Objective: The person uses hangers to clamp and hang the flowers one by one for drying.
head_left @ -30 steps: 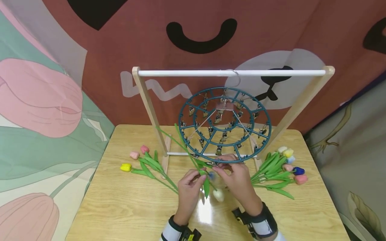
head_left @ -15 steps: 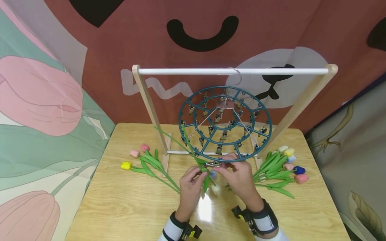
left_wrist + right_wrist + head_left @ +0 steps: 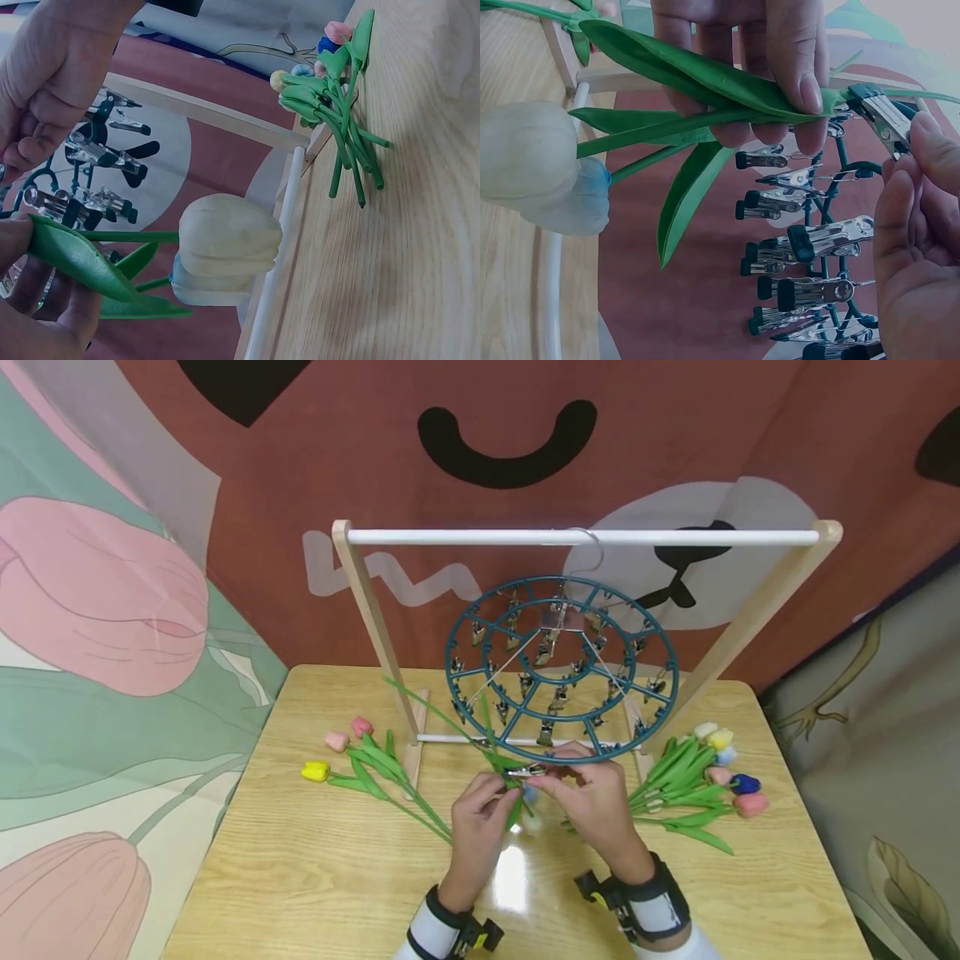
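Observation:
My left hand point(image 3: 477, 814) pinches the green stem of a white artificial tulip point(image 3: 229, 234), whose bloom hangs down, with a long leaf point(image 3: 705, 75) under the thumb. My right hand point(image 3: 596, 797) pinches a metal clip point(image 3: 885, 120) on the near edge of a round blue-green clip hanger point(image 3: 517, 714). In the right wrist view, the clip's dark-tipped end is right at the stem, just above the left fingertips. Behind the white bloom, a pale blue tulip point(image 3: 591, 199) hangs bloom-down, partly hidden; the upper part of its stem is covered.
The hanger hooks over the white bar point(image 3: 465, 537) of a wooden stand point(image 3: 375, 627) on the table point(image 3: 300, 877). Several clips point(image 3: 829, 236) dangle from it. Pink and yellow tulips point(image 3: 375, 764) lie at left, and a mixed tulip bunch point(image 3: 682, 781) lies at right.
My left hand has shifted slightly right, bringing the stem to the clip. The stem's upper end has swung right. My right hand stays at the hanger's near edge with the clip.

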A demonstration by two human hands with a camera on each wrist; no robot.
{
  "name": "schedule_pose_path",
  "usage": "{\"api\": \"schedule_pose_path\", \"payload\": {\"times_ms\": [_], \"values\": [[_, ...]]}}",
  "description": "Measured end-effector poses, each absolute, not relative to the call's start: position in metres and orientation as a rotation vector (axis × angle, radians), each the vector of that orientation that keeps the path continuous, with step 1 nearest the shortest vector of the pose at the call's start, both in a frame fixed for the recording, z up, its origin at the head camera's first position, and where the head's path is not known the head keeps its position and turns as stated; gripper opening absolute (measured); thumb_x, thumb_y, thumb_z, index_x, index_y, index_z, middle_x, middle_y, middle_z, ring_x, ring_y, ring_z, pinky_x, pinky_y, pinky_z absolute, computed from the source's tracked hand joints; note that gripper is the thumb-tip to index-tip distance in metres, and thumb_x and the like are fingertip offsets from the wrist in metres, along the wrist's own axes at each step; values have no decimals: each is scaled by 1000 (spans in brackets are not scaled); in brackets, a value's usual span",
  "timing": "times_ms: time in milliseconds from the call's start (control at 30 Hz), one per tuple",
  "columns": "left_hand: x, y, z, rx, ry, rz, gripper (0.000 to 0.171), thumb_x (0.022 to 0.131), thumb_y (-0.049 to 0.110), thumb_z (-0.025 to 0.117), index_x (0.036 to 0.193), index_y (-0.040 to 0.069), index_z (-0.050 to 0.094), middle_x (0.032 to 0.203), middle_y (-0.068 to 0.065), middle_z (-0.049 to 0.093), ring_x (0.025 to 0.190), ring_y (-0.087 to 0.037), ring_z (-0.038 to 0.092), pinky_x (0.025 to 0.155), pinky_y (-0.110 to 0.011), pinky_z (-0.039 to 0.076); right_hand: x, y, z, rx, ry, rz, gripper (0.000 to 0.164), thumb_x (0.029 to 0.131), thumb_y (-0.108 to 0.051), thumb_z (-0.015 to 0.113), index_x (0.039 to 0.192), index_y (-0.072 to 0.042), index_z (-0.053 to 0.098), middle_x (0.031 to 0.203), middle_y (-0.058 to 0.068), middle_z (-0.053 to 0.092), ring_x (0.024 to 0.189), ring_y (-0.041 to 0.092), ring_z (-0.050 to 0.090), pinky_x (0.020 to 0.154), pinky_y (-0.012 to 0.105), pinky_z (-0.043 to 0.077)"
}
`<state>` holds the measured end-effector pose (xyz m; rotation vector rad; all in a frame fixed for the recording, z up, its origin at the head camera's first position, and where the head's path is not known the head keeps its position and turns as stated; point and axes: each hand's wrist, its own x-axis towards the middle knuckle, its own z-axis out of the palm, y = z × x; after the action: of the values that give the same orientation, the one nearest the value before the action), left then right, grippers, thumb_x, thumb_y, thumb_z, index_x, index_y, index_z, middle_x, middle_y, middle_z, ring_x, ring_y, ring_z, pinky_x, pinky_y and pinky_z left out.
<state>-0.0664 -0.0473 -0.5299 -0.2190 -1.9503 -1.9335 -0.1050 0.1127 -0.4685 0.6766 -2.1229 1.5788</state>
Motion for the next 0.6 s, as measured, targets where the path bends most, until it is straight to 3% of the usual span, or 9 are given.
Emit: {"api": "schedule_pose_path", "payload": {"times_ms": [200,333,600], "values": [[-66,-47,-531,-224,-1971,-1955,15,93,-3,71,107,1,77,101,-13,72,94,-5,67,75,-27,66,-105,113,-469,686,-2124,1611,31,67,9,90,94,-1,77,86,12,74,73,9,64,57,13,50],[-66,-48,-531,-198,-1978,-2013,15,95,5,72,109,1,76,105,-14,72,98,-13,71,81,-31,66,-104,112,-469,673,-2230,1578,29,71,4,90,95,-6,75,86,5,71,74,9,63,61,15,55],[-68,-52,-537,-135,-2016,-2014,15,91,-1,75,106,0,75,108,-13,73,101,-22,73,82,-31,66,-94,118,-484,657,-2485,1451,42,82,-6,85,121,-4,71,103,4,76,88,17,72,80,30,65]]}}
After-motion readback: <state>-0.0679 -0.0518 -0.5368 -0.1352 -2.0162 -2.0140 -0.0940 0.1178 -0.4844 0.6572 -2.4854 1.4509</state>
